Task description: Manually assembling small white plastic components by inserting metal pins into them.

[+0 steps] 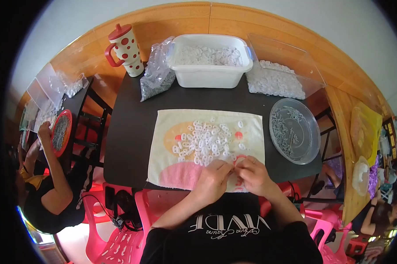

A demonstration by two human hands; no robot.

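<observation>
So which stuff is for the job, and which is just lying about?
Probably for the job:
- white pieces
- towel
- tub
- clear box
- grey-filled bag
- round dish

Probably just lying about:
- spotted cup
- yellow plastic

We see a pale wall (295,17) above orange-brown wood panelling (176,20), which runs behind our dark worktop (126,145). Another dark table (78,103) stands to our left, a light brown wooden table (342,145) to our right. Pink plastic chairs (144,211) stand around us on a pale floor (73,240), brightly lit at lower left.
</observation>
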